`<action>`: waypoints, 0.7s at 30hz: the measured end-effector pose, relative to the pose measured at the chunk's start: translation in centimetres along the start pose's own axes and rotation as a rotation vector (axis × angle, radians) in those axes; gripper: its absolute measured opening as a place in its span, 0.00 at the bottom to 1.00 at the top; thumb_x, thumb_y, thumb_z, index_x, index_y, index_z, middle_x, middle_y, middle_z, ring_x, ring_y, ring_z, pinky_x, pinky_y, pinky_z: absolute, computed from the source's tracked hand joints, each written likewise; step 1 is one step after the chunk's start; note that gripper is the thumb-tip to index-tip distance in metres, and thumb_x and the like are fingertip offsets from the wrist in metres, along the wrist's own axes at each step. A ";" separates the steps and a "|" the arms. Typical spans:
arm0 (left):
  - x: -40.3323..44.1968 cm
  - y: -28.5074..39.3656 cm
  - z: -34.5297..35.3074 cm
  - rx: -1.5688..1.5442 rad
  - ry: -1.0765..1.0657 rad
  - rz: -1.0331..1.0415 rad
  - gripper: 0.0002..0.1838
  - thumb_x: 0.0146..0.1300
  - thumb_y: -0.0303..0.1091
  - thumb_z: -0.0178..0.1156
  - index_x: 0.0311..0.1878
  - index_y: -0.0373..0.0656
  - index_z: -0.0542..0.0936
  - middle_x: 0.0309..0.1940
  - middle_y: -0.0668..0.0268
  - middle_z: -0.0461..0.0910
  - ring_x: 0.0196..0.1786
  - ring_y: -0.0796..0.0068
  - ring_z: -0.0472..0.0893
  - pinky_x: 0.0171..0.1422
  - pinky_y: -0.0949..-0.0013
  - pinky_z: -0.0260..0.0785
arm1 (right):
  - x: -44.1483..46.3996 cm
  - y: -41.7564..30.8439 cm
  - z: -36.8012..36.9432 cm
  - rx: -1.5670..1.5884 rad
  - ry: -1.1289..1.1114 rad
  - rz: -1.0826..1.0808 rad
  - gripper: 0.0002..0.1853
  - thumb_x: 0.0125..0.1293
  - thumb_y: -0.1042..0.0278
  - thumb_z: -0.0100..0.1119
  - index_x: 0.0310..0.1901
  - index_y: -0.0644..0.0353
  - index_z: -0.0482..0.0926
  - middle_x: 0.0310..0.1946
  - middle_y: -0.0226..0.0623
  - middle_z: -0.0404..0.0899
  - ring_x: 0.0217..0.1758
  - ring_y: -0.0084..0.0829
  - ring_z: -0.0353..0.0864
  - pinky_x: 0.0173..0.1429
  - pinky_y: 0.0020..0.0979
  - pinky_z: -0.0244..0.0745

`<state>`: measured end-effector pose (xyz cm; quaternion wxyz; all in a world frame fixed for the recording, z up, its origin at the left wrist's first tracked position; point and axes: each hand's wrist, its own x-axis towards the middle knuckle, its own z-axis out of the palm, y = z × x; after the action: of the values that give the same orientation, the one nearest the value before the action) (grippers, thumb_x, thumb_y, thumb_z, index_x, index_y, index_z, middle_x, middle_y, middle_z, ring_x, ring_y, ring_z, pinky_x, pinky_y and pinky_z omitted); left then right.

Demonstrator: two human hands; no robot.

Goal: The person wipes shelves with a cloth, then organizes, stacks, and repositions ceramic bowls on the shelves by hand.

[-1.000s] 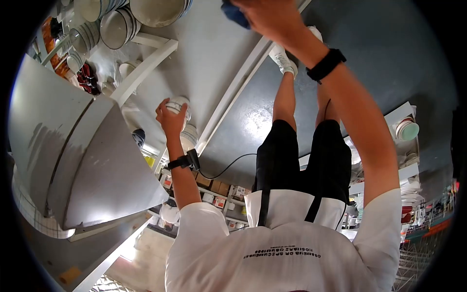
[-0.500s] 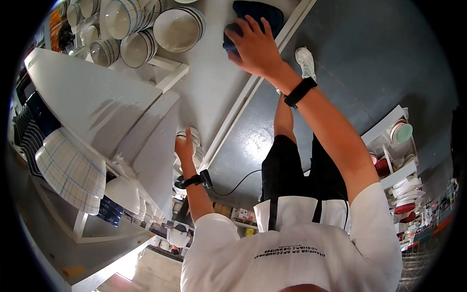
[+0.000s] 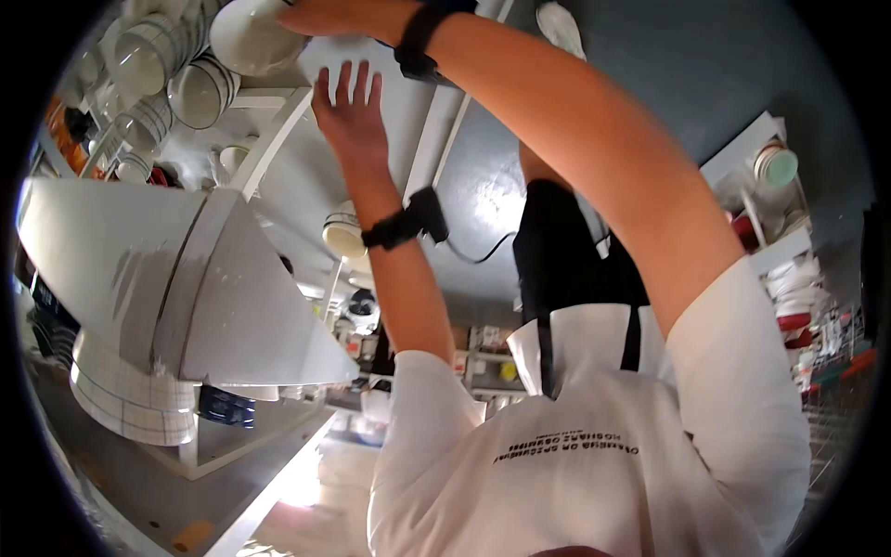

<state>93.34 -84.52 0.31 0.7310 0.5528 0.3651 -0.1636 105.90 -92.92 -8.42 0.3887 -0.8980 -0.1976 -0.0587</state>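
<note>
Beyond the white shirt (image 3: pixel 566 464), the left hand (image 3: pixel 355 116) is wide open with fingers spread, holding nothing, while the right hand (image 3: pixel 329 17) reaches across at the rim of the large bowl (image 3: pixel 255 39); its fingers are blurred and near the picture's top edge, so I cannot tell whether they grip. The bowl is cut off at the top, beside nested bowls (image 3: pixel 200 93) over the pale tabletop (image 3: pixel 404 88). A small bowl stack (image 3: pixel 343 232) sits by the left wrist, with grey floor (image 3: pixel 668 65) and crowded shelving (image 3: pixel 784 251) farther off.
</note>
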 end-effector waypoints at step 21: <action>-4.9 -0.2 -6.3 0.142 0.081 -0.108 0.28 0.71 0.32 0.56 0.72 0.44 0.61 0.68 0.61 0.66 0.68 0.64 0.68 0.71 0.56 0.64 | -11.8 -9.5 -9.5 0.842 -0.305 0.666 0.34 0.61 0.70 0.51 0.70 0.67 0.57 0.61 0.60 0.63 0.55 0.60 0.76 0.61 0.46 0.73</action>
<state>87.66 -79.55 2.85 0.6646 0.5889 0.4113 -0.2057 91.77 -97.53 1.45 0.6784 -0.6775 0.0362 0.2819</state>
